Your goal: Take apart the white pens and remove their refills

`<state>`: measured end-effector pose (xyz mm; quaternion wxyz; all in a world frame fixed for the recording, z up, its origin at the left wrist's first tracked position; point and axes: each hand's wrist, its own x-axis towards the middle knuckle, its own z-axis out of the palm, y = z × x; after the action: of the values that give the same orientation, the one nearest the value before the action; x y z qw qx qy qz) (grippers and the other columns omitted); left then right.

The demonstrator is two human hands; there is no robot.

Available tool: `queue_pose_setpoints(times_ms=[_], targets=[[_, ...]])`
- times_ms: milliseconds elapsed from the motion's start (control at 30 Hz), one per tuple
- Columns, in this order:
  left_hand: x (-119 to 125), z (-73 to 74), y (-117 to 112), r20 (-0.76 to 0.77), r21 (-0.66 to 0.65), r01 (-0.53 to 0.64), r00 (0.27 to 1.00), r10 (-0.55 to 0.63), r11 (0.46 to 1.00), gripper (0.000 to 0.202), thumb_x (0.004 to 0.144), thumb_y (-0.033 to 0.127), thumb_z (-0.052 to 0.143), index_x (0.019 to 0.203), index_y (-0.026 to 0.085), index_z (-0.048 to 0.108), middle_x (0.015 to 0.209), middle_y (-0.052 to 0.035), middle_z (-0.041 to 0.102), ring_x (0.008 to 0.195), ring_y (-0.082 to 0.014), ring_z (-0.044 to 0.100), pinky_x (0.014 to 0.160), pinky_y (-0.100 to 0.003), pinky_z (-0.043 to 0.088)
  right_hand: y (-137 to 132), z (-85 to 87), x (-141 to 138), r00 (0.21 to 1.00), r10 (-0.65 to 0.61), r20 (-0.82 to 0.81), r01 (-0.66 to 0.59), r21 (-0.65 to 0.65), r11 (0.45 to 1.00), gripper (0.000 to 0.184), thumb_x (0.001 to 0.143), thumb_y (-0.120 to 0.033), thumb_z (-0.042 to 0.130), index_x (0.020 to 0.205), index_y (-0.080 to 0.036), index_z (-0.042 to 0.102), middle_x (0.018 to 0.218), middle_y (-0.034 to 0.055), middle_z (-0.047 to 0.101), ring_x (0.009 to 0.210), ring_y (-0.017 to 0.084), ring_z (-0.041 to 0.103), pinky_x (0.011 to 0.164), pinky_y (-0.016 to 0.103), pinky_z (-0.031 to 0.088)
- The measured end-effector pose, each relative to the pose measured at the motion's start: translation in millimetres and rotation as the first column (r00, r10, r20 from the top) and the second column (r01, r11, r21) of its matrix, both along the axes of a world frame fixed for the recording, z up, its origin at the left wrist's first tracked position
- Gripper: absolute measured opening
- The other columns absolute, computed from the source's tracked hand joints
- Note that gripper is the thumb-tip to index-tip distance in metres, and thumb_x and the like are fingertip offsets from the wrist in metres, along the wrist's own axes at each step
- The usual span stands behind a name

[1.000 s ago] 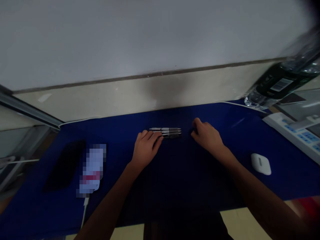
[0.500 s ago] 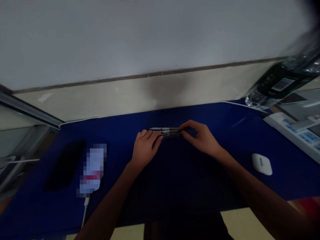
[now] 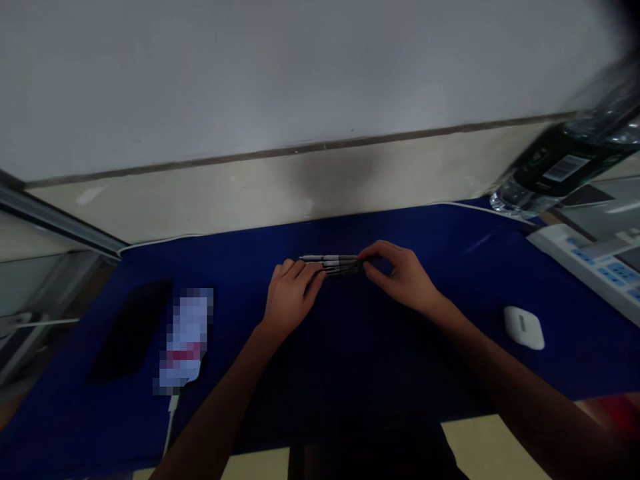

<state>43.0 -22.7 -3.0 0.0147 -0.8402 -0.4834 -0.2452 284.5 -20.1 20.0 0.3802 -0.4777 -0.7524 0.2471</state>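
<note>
Several slim pens (image 3: 341, 263) lie side by side on the blue tabletop (image 3: 345, 233), pointing left to right. White or silver barrels show on their left, darker parts on their right. My left hand (image 3: 291, 293) is closed around the left end of the nearer pens, thumb below and fingers above. At the right end, my right hand (image 3: 397, 270) pinches the bundle between thumb and forefinger. The exact number of pens is hard to make out in the dim light, and the fingers cover some of their ends.
On the left lie a blurred-out phone (image 3: 186, 333) with a white cable (image 3: 170, 423) and a dark flat object (image 3: 131, 330). To the right are a white earbud case (image 3: 523, 328), a power strip (image 3: 593, 267) and a large bottle (image 3: 560, 163). A wall (image 3: 240, 193) borders the back.
Both hands stay almost where they were, still holding the pens at their two ends. Only a very slight shift of the right fingers shows.
</note>
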Motion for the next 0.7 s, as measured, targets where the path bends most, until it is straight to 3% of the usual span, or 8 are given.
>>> queue_pose_setpoints(times_ms=[333, 533, 700], targets=[[5.5, -5.8, -3.7, 0.072, 0.034, 0.108, 0.991, -0.110, 0.994, 0.020, 0.098, 0.032, 0.050, 0.104, 0.019, 0.064, 0.094, -0.0043, 0.070, 0.086, -0.0198, 0.061, 0.079, -0.034, 0.045, -5.1, -2.7, -9.2, 0.984, 0.166, -0.071, -0.169, -0.039, 0.985, 0.019, 0.088, -0.021, 0.061, 0.105, -0.023, 0.070, 0.100, 0.0050, 0.071, 0.095, 0.020, 0.065, 0.085, 0.034, 0.050], [6.4, -11.6, -2.5, 0.096, 0.077, 0.144, 0.984, -0.151, 0.987, 0.022, 0.097, 0.035, 0.053, 0.103, 0.019, 0.066, 0.094, -0.0033, 0.072, 0.086, -0.0186, 0.065, 0.084, -0.034, 0.049, -6.6, -10.2, -14.7, 0.974, 0.203, -0.100, -0.209, -0.051, 0.977, 0.020, 0.087, -0.021, 0.064, 0.106, -0.024, 0.071, 0.103, 0.0036, 0.072, 0.098, 0.020, 0.065, 0.087, 0.034, 0.051], [7.7, -10.7, -2.6, 0.032, 0.093, 0.198, 0.979, -0.201, 0.976, 0.023, 0.097, 0.035, 0.051, 0.099, 0.017, 0.067, 0.085, -0.0029, 0.071, 0.079, -0.0179, 0.064, 0.077, -0.033, 0.051, -7.9, -10.7, -16.8, 0.977, 0.195, -0.088, -0.201, -0.071, 0.977, 0.016, 0.087, -0.024, 0.065, 0.102, -0.024, 0.072, 0.101, 0.0027, 0.072, 0.094, 0.019, 0.067, 0.084, 0.032, 0.051]])
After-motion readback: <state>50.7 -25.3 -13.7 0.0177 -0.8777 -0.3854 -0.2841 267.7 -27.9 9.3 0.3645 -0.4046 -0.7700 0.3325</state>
